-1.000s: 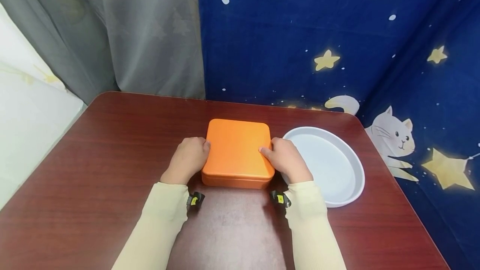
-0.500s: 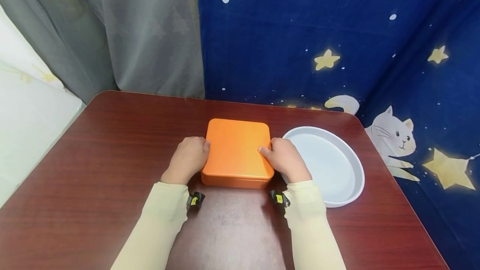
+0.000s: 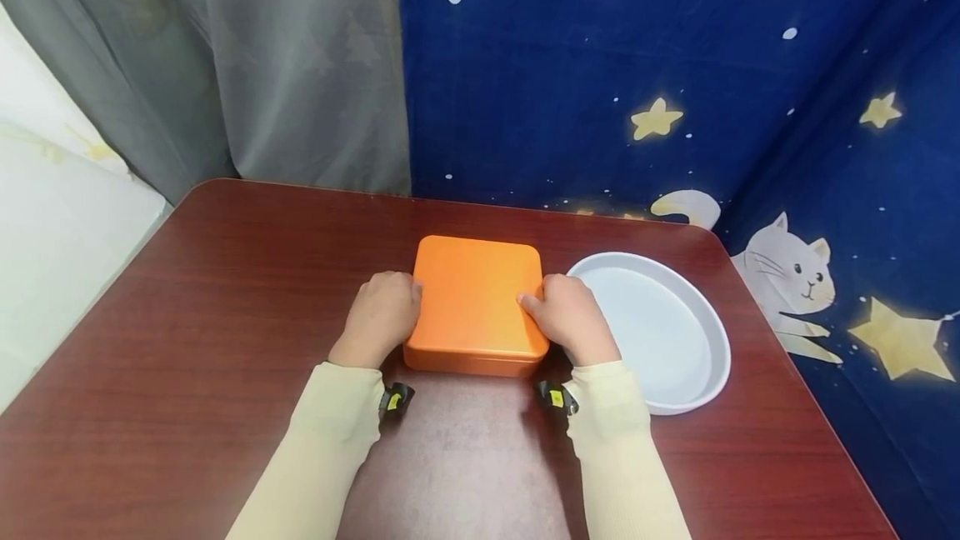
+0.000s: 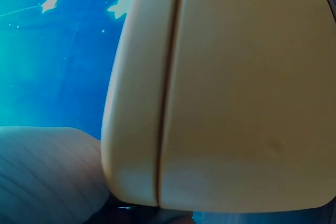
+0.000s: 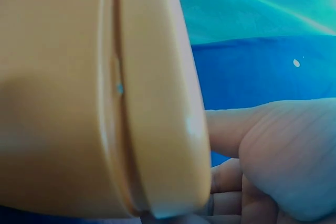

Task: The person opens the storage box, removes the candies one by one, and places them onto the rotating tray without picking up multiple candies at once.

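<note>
An orange square box [image 3: 477,294] with a fitted lid lies on the table in the head view, between both hands. My left hand [image 3: 378,319] grips its left side, the thumb along the edge and the other fingers hidden. On the right side, my right hand [image 3: 573,317] holds the box, its thumb lying on top of the lid. Up close, the left wrist view has the box's front wall [image 4: 247,93] with a narrow dark seam under the lid. In the right wrist view, the seam beside the lid's rim [image 5: 163,103] looks wider; curled fingers [image 5: 227,177] reach the side.
A round white tray [image 3: 708,340] with a raised rim stands to the right, partly behind my right hand. The brown wooden table [image 3: 187,340] ends at a grey curtain [image 3: 300,65] and a blue starry curtain [image 3: 540,90].
My left hand and wrist have shifted slightly to the right. The box and tray stay in place, and my right hand keeps nearly the same hold.
</note>
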Demonstrator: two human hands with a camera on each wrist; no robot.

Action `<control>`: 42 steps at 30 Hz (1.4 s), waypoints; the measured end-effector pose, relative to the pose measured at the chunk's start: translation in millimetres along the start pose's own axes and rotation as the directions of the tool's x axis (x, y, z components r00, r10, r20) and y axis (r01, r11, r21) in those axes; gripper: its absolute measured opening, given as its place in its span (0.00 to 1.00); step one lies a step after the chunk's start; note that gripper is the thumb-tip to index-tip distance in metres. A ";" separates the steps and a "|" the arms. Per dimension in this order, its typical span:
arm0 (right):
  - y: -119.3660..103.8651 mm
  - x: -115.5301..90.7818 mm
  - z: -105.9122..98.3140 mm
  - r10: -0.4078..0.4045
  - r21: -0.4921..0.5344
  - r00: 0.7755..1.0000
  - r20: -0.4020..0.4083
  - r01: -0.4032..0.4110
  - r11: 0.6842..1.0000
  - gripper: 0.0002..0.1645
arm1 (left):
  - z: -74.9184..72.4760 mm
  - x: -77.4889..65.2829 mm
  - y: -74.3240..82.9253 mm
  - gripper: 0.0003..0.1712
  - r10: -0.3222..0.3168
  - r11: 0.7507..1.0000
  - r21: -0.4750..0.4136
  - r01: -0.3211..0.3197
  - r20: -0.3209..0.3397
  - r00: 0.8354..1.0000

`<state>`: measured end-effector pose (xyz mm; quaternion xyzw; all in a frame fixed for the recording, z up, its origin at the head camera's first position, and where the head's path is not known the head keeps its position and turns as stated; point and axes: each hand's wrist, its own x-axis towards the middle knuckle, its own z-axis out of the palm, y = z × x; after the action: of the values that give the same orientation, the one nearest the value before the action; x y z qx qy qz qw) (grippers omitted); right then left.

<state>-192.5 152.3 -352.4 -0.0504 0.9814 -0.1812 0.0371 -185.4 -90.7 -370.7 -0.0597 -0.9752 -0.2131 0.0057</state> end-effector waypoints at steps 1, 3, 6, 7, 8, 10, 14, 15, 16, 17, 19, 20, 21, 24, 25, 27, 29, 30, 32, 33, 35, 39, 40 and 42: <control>-0.7 0.2 -0.1 -0.002 -0.013 1.000 -0.005 0.002 1.000 0.21 | -0.5 0.0 0.2 0.19 0.001 1.000 0.009 -0.001 -0.003 1.000; -2.0 0.3 -0.5 0.000 -0.036 1.000 -0.010 0.000 0.999 0.21 | -1.4 0.5 0.6 0.19 0.002 1.000 0.022 -0.002 -0.001 1.000; -3.7 -0.9 -2.1 0.010 -0.067 1.000 -0.017 -0.011 0.998 0.21 | -1.7 1.1 2.5 0.19 -0.005 1.000 0.028 0.005 0.006 1.000; -3.9 -1.4 -2.8 0.012 -0.073 1.000 -0.018 -0.013 0.997 0.21 | -1.7 1.3 3.3 0.19 -0.004 1.000 0.028 0.004 0.005 1.000; -4.2 -2.0 -3.5 0.013 -0.077 1.000 -0.020 -0.015 0.997 0.21 | -1.8 1.5 4.2 0.19 -0.003 1.000 0.028 0.003 0.004 1.000; -4.4 -2.9 -4.5 0.017 -0.077 1.000 -0.023 -0.019 0.997 0.21 | -2.1 1.6 5.8 0.19 0.000 1.000 0.029 0.000 0.000 1.000; -3.4 -2.7 -4.8 0.022 -0.067 1.000 -0.021 -0.024 0.997 0.21 | -3.1 1.4 7.1 0.20 -0.009 1.000 0.029 0.009 -0.001 1.000; -3.2 -2.6 -4.6 0.024 -0.064 1.000 -0.020 -0.025 0.998 0.21 | -3.2 1.4 6.9 0.20 -0.009 1.000 0.030 0.009 0.001 1.000; -3.1 -2.6 -4.5 0.025 -0.062 0.999 -0.020 -0.026 0.998 0.21 | -3.2 1.3 6.7 0.21 -0.010 0.999 0.031 0.010 0.003 1.000; -2.9 -2.5 -4.2 0.026 -0.059 0.999 -0.020 -0.027 0.998 0.20 | -3.2 1.3 6.4 0.21 -0.011 0.999 0.031 0.011 0.004 1.000; -2.9 -2.3 -3.9 0.026 -0.055 0.999 -0.024 -0.027 0.998 0.20 | -3.0 1.5 5.7 0.21 -0.010 1.000 0.030 0.010 0.005 1.000; -3.1 -2.4 -3.8 0.026 -0.051 0.999 -0.024 -0.028 0.998 0.20 | -3.1 1.7 5.2 0.21 -0.009 1.000 0.028 0.009 0.005 1.000; -3.4 -2.4 -3.8 0.026 -0.048 0.999 -0.026 -0.028 0.998 0.20 | -3.2 2.0 4.8 0.20 -0.010 1.000 0.025 0.010 0.006 1.000; -3.6 -1.8 -3.7 0.028 -0.039 0.999 -0.028 -0.030 0.999 0.20 | -3.5 3.1 3.2 0.20 -0.018 1.000 0.009 0.018 0.009 1.000; -3.7 -1.7 -3.6 0.031 -0.036 0.999 -0.027 -0.032 0.999 0.20 | -3.6 3.5 2.6 0.20 -0.021 1.000 0.001 0.020 0.012 1.000; -3.1 -1.4 -3.2 0.032 -0.034 0.999 -0.024 -0.033 0.999 0.20 | -3.5 4.0 1.5 0.20 -0.026 1.000 -0.012 0.026 0.018 1.000; -2.6 -1.2 -2.6 0.033 -0.036 0.999 -0.022 -0.034 0.999 0.20 | -3.3 4.3 0.5 0.20 -0.028 0.999 -0.023 0.029 0.020 0.999; -2.1 -1.1 -2.3 0.034 -0.036 0.999 -0.019 -0.034 0.999 0.20 | -3.1 4.3 0.2 0.19 -0.030 0.999 -0.029 0.031 0.023 0.999; -1.8 -1.1 -2.0 0.037 -0.033 0.999 -0.014 -0.037 0.999 0.20 | -2.2 4.4 -0.4 0.19 -0.031 0.999 -0.036 0.032 0.025 0.999; -2.0 -1.2 -2.1 0.036 -0.033 0.999 -0.013 -0.037 0.999 0.20 | -1.8 4.6 -0.7 0.19 -0.029 0.999 -0.039 0.030 0.025 0.999; -2.2 -1.3 -2.1 0.039 -0.031 0.999 -0.009 -0.039 0.999 0.20 | -1.1 4.5 -0.9 0.19 -0.026 0.999 -0.041 0.027 0.025 0.999; -2.2 -1.2 -1.7 0.043 -0.022 0.999 -0.008 -0.043 0.999 0.20 | -0.6 4.6 -1.3 0.19 -0.016 0.999 -0.043 0.018 0.025 1.000; -1.9 -1.1 -1.5 0.045 -0.018 0.999 -0.006 -0.045 0.999 0.20 | -0.7 4.4 -1.1 0.19 -0.020 0.999 -0.044 0.021 0.026 0.999; -1.0 -1.0 -1.1 0.052 -0.005 0.999 0.001 -0.052 0.999 0.20 | -1.1 4.0 -1.1 0.19 -0.021 0.999 -0.048 0.022 0.029 0.999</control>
<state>-191.5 151.8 -351.0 -0.0251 0.9828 -0.1777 0.0423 -189.5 -91.6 -370.0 -0.0523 -0.9704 -0.2357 -0.0118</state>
